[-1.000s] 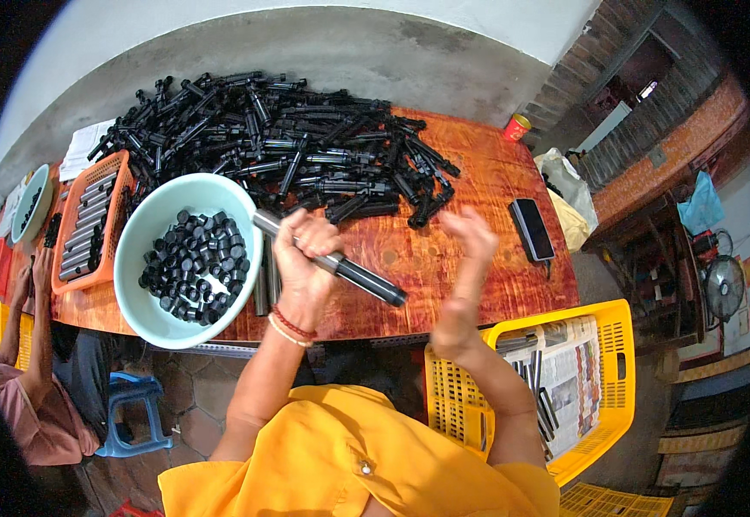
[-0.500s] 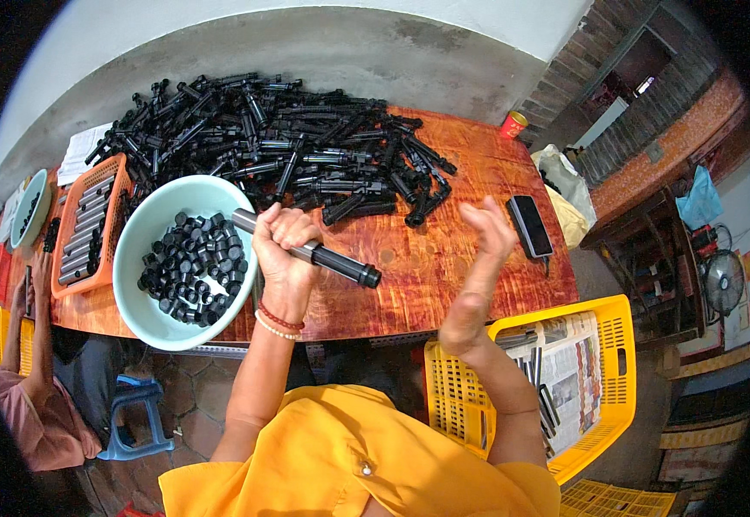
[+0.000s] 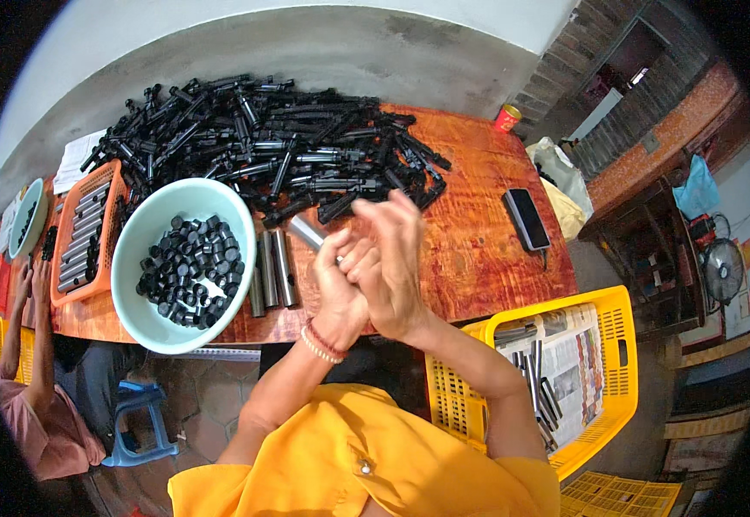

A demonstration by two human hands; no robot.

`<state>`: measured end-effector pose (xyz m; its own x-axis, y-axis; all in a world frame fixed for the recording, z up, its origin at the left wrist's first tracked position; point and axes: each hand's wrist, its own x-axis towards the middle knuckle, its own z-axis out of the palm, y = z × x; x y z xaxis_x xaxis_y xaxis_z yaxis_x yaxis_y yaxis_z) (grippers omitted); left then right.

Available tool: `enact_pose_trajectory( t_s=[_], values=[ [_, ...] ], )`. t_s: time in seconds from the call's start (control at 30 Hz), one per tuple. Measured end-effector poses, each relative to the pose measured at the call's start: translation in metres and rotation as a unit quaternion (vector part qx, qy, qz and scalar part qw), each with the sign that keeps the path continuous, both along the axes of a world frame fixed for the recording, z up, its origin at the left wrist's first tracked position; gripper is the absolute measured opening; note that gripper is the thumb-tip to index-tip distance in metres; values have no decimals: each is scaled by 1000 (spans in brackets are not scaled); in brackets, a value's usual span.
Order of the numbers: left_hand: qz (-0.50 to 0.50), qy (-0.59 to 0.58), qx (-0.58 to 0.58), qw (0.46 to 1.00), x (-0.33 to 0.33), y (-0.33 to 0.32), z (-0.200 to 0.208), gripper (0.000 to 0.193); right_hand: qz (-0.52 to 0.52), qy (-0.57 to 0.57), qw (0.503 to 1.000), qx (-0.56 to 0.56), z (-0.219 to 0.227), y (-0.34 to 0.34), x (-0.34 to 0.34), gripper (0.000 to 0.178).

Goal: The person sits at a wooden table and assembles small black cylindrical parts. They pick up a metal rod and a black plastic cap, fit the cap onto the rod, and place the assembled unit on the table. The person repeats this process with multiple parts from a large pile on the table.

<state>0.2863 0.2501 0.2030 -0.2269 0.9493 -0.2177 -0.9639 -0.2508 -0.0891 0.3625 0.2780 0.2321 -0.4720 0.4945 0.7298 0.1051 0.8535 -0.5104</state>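
Your L hand clenches the metal tube, R of the bowl, your uncurled R hand seemingly against that fist, apparently a palm-push; next move prob. calls for steady L grip.

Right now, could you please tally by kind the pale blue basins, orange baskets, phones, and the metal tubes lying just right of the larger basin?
Metal tubes: 3
Pale blue basins: 2
Orange basket: 1
Phone: 1
Total: 7
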Motion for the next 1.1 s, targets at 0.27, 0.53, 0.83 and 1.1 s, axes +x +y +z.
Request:
enact_pose_trajectory(
  t_s=[0.27, 0.53, 0.83, 1.1],
  values=[
    [-23, 7, 150, 988, -32, -12, -18, 37, 35, -50, 988, -144, -4, 9, 43, 40],
    [-17, 54, 172, 983, -33, -16, -23, 35, 48, -196, 973, -115, -23, -25, 49, 27],
    [-12, 125, 150, 981, -28, -22, -21, 35, 48, -203, 971, -118, -31, -30, 45, 27],
    [-11, 130, 127, 983, -19, -22, -26, 34, 29, -176, 982, -64, -38, -34, 46, 25]
  ],
)
